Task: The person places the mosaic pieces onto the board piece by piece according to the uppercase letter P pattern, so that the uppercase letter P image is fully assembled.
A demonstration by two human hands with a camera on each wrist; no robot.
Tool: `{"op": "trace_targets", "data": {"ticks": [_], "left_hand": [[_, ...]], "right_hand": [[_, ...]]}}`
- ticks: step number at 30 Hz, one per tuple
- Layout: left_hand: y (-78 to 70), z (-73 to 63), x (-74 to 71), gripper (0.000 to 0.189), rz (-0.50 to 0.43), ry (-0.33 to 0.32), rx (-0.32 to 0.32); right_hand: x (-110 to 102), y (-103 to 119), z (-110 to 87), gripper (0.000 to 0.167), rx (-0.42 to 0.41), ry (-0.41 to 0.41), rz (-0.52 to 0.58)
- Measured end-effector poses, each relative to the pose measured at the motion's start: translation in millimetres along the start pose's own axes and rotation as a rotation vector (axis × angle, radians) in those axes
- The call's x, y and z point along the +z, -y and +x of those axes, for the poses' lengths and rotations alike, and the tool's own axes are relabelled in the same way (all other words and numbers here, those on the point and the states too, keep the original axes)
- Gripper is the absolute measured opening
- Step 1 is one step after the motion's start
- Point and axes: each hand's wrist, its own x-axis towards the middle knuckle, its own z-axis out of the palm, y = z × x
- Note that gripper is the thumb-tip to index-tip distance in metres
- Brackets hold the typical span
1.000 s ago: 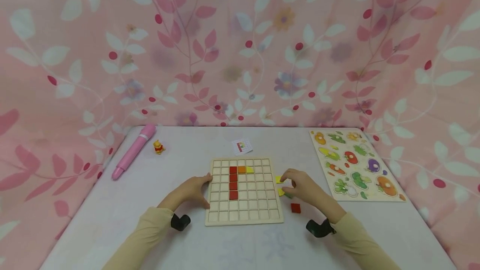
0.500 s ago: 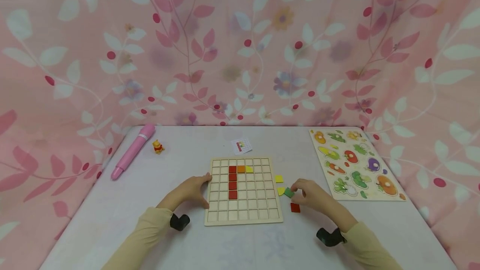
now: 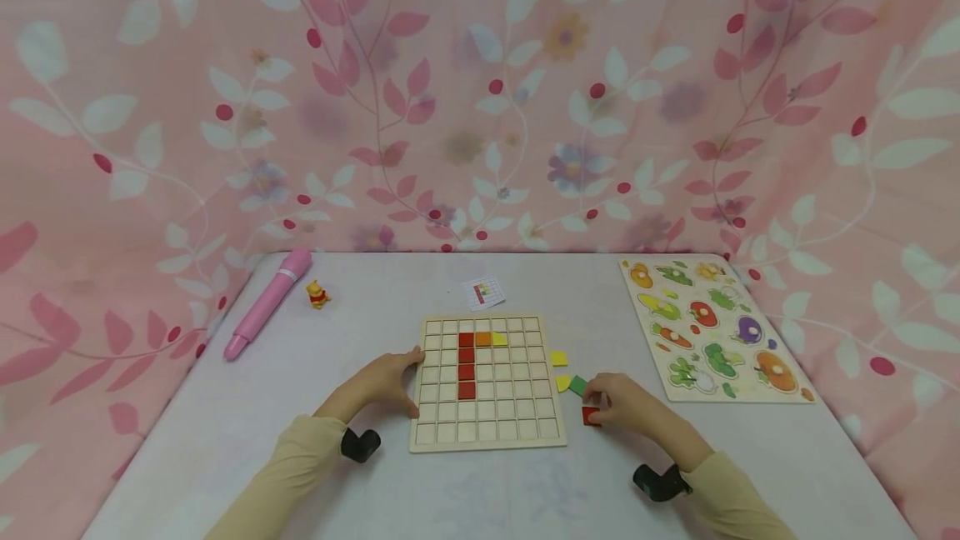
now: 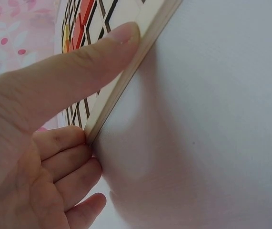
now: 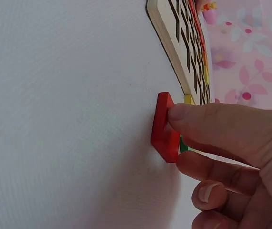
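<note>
A wooden grid board (image 3: 487, 432) lies flat on the table. In its cells sit a column of several red square tiles (image 3: 467, 372), an orange tile (image 3: 483, 339) and a yellow tile (image 3: 500, 340). My left hand (image 3: 381, 380) touches the board's left edge, its thumb (image 4: 97, 59) laid along the rim and its fingers against the side. Right of the board, my right hand (image 3: 628, 402) pinches a loose red tile (image 5: 162, 129) between thumb and index finger, partly covering it. Close by are a green tile (image 3: 577, 386), a yellow piece (image 3: 563, 383) with a rounded side and another yellow tile (image 3: 558, 358).
A small card (image 3: 483, 293) printed with a coloured grid lies behind the board. The vegetable puzzle board (image 3: 678, 386) occupies the right back. At the left back are a pink marker-shaped stick (image 3: 268, 304) and a small yellow bear figure (image 3: 317, 295).
My right hand has drawn back from the yellow pieces, moved past the green tile and come down on the red tile. The left hand stays at the board's edge.
</note>
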Motion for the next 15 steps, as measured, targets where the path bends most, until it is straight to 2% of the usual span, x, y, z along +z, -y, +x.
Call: {"op": "trace_targets", "data": {"ticks": [10,15], "left_hand": [[0.5,1.1,-0.2,0.098,0.002,0.012,-0.003],[-0.9,1.2,-2.3,0.099,0.008,0.032,-0.006]], "right_hand": [[-1.2,1.5,-2.5,0.020,-0.008,0.064,0.015],[0.7,2.2,-2.3,0.020,-0.008,0.066,0.022]]}}
